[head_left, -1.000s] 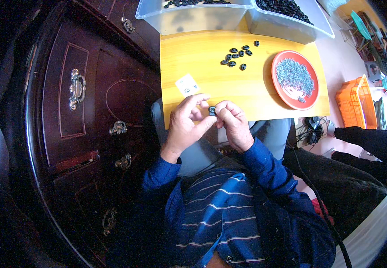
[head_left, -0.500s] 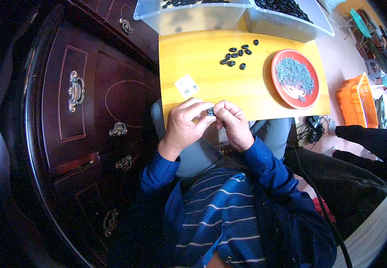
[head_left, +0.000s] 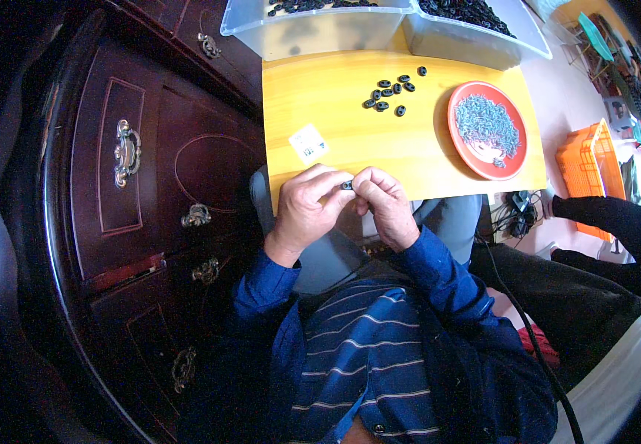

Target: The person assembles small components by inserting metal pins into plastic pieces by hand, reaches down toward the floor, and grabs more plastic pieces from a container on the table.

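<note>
Above my lap, at the table's near edge, both my hands meet around a small black oval piece (head_left: 347, 185) with holes in it. My left hand (head_left: 307, 205) is closed, its thumb and forefinger pinching the piece. The fingers of my right hand (head_left: 383, 203) are closed against the piece's right end; whether they also hold something tiny is hidden. Farther off on the yellow table (head_left: 365, 152), several similar black oval pieces (head_left: 387, 93) lie loosely grouped. To their right stands a red dish (head_left: 457, 140) heaped with small silvery metal pieces (head_left: 487, 122), perhaps screws.
Two translucent bins (head_left: 320, 33) with black pieces stand along the table's far edge. A white printed square (head_left: 308, 143) lies left. Dark wooden drawers (head_left: 124, 207) border the left side. At right are an orange basket (head_left: 591, 166), black cables (head_left: 520, 214) and another person's dark-clothed limb (head_left: 602, 217).
The black piece has tilted slightly between my fingers; my hands have barely moved. At right, the other person's dark-clothed limb has shifted up, across the orange basket's lower part.
</note>
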`<state>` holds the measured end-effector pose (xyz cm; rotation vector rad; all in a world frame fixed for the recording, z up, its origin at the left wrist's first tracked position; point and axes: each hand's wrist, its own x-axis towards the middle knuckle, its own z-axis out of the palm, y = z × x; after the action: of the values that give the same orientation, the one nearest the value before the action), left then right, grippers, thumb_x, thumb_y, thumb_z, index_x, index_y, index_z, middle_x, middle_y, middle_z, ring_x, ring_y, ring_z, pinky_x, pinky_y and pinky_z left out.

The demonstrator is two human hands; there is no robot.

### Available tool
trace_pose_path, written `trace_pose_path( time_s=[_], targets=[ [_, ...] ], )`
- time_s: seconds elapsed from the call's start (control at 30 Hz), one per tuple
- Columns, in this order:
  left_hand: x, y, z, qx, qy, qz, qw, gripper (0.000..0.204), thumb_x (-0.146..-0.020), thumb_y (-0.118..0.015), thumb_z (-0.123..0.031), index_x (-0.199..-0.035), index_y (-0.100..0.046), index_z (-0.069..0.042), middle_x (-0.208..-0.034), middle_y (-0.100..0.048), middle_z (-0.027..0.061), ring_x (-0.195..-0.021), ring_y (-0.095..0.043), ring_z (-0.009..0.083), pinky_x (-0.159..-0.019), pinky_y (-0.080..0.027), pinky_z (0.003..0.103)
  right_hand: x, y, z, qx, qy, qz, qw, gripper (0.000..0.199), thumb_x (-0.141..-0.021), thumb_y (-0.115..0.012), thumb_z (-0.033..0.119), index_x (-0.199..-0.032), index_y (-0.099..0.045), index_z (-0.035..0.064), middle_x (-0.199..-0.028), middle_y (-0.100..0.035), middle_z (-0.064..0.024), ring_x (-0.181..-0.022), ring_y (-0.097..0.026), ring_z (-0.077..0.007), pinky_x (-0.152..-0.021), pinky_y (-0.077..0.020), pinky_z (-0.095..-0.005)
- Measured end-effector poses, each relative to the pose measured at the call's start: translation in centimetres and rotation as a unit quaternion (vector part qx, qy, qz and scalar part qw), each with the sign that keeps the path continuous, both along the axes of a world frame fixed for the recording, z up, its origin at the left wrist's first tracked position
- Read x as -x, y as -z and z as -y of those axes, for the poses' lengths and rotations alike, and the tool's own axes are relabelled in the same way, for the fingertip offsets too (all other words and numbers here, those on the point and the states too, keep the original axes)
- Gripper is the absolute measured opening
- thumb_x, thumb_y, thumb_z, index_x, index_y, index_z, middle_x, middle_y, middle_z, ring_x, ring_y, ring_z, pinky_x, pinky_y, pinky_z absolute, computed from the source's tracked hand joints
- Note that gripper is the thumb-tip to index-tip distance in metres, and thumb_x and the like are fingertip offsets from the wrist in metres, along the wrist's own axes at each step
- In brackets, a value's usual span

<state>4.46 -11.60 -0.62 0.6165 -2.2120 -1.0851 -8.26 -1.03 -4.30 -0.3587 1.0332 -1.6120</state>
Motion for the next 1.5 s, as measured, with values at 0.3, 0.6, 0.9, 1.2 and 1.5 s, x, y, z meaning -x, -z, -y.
trace_pose_path(
  time_s=[0.3, 0.6, 0.9, 1.2, 1.5],
  targets=[
    [0.2, -0.6, -0.1, -0.030, 0.005, 0.032, 0.999, 0.021, -0.077, -0.078, -0.001, -0.098, -0.070, -0.002, -0.086, -0.067, 0.0099, -0.064, -0.065, 0.0192, -0.059, -0.051, 0.031, 0.2, 0.9, 0.2, 0.011, 0.007, 0.001, 1.000, 0.016, -0.102, -0.058, 0.018, -0.091, -0.063, 0.0068, -0.068, -0.055, 0.0007, -0.057, -0.052, -0.0078, -0.049, -0.0468, -0.0253],
    [0.2, -0.3, 0.0, -0.010, 0.001, 0.020, 1.000, 0.016, -0.079, -0.076, -0.001, -0.094, -0.071, -0.001, -0.084, -0.068, 0.0107, -0.070, -0.069, 0.0201, -0.062, -0.053, 0.031, 0.5, 0.3, -0.1, 0.003, -0.027, -0.001, 1.000, 0.016, -0.101, -0.058, 0.018, -0.091, -0.063, 0.0075, -0.077, -0.060, 0.0016, -0.067, -0.055, -0.0066, -0.062, -0.0455, -0.0210],
    [0.3, -0.6, -0.4, -0.034, 0.004, 0.023, 0.999, 0.016, -0.081, -0.075, 0.000, -0.096, -0.071, -0.001, -0.084, -0.067, 0.0097, -0.068, -0.067, 0.0183, -0.061, -0.052, 0.030, 0.2, -0.1, -0.1, -0.006, -0.004, 0.023, 1.000, 0.014, -0.101, -0.057, 0.016, -0.090, -0.062, 0.0069, -0.070, -0.056, 0.0005, -0.061, -0.052, -0.0091, -0.056, -0.0446, -0.0237],
    [0.4, -0.9, 0.1, -0.024, 0.027, 0.052, 0.998, 0.022, -0.079, -0.075, -0.001, -0.100, -0.070, -0.001, -0.084, -0.066, 0.0102, -0.066, -0.065, 0.0188, -0.060, -0.051, 0.030, 0.3, 0.0, 0.0, 0.003, 0.008, 0.026, 1.000, 0.016, -0.102, -0.057, 0.017, -0.091, -0.060, 0.0068, -0.066, -0.054, -0.0015, -0.055, -0.051, -0.0110, -0.044, -0.0432, -0.0263],
    [-0.3, 0.1, 1.6, -0.274, 0.054, 0.018, 0.960, 0.014, -0.089, -0.071, -0.005, -0.101, -0.069, 0.000, -0.084, -0.069, 0.0022, -0.072, -0.064, 0.0067, -0.064, -0.052, 0.024, 1.1, 0.6, 0.2, -0.013, -0.061, -0.002, 0.998, 0.014, -0.102, -0.059, 0.018, -0.097, -0.064, 0.0057, -0.077, -0.061, 0.0008, -0.067, -0.056, -0.0075, -0.065, -0.0465, -0.0223]
  ],
)
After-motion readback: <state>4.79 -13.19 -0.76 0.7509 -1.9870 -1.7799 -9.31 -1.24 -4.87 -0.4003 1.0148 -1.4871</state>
